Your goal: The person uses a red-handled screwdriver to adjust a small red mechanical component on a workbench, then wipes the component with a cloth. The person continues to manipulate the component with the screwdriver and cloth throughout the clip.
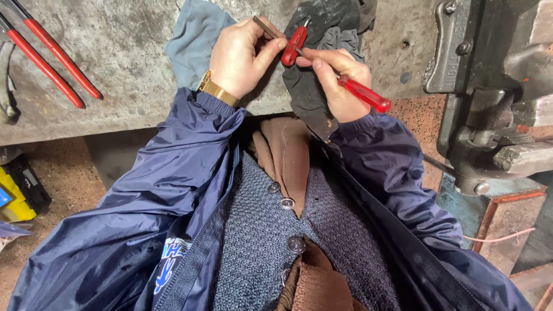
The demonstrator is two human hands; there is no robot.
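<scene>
My left hand [239, 57] pinches a small tool with a red handle [294, 46] and a thin metal shaft, held over the concrete bench edge. My right hand [340, 80] grips a screwdriver with a long red handle [364, 94]; its shaft runs up to the small red tool. Both hands meet above a dark rag [322, 29]. A gold watch band sits on my left wrist. Navy jacket sleeves cover both arms.
A grey-blue cloth [193, 37] lies left of the hands. Red-handled pliers or cutters [52, 63] rest on the concrete bench [127, 57] at far left. A heavy metal vise [489, 92] stands at right. A yellow-and-black case [17, 193] sits on the floor.
</scene>
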